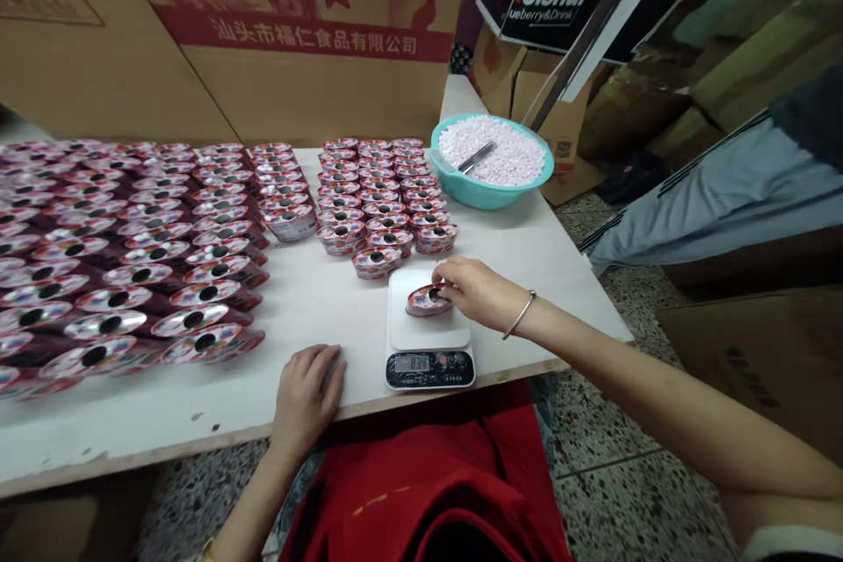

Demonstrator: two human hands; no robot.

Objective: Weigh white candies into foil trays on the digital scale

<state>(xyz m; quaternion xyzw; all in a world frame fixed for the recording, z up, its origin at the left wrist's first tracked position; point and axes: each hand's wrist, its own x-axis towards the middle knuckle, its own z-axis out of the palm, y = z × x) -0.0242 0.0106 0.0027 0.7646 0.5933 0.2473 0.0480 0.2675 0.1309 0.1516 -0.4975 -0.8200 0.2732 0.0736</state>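
Pack (pixel 421 303) lies on the white plate of the scale (pixel 428 335), at the table's (pixel 533 281) near edge, toward its right corner. Right hand (pixel 478 285) has its fingertips at the pack's right end, by the dark round spot; whether they pinch or merely touch, cannot tell. Left hand (pixel 306 393) rests palm down by the near edge, holding nothing, fingers loosely curved. Pack looks light, thin-skinned, glossy; probably slick and easily dented at mid-face, so best taken by the pointed ends or rim. Shape: shallow oval, pink-red printed top with a foil-like sheen. Other packs (pixel 378 195) repeat it in close ranks leftward. Basin (pixel 487 196) at the table's right edge: smooth turquoise, seemingly plastic, heaped with pale, rounded pellets (pixel 510 149); a shiny metal tool (pixel 478 158) lies on them.
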